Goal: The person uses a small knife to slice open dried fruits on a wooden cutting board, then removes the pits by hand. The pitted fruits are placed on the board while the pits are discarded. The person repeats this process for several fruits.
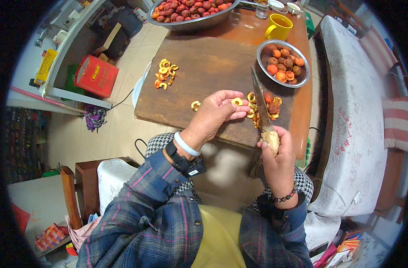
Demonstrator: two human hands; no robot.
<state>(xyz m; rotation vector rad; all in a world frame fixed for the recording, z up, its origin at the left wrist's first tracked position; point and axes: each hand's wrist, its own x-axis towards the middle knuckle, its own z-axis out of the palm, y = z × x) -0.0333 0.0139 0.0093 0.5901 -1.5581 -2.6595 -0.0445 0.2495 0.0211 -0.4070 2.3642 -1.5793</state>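
Note:
My left hand [220,109] holds a yellow ring-shaped fruit slice [237,101] in its fingers, over the front part of a dark wooden cutting board [204,67]. My right hand [278,147] grips the pale, wrapped-looking handle of a long knife [261,97], its blade pointing away from me. Beside and partly beneath the blade lies a heap of fruit pieces [274,109] with reddish whole-looking fruits among them. More slices [163,72] sit at the board's left, and a few [195,106] rest near my left hand, partly hidden by it.
A metal bowl of orange-red fruits [283,63] stands at the board's right corner. Behind the board are a large metal basin of red fruits [190,11], a yellow mug [279,27] and a glass [262,11]. A covered bench [354,134] runs along the right; a red box [96,76] stands left.

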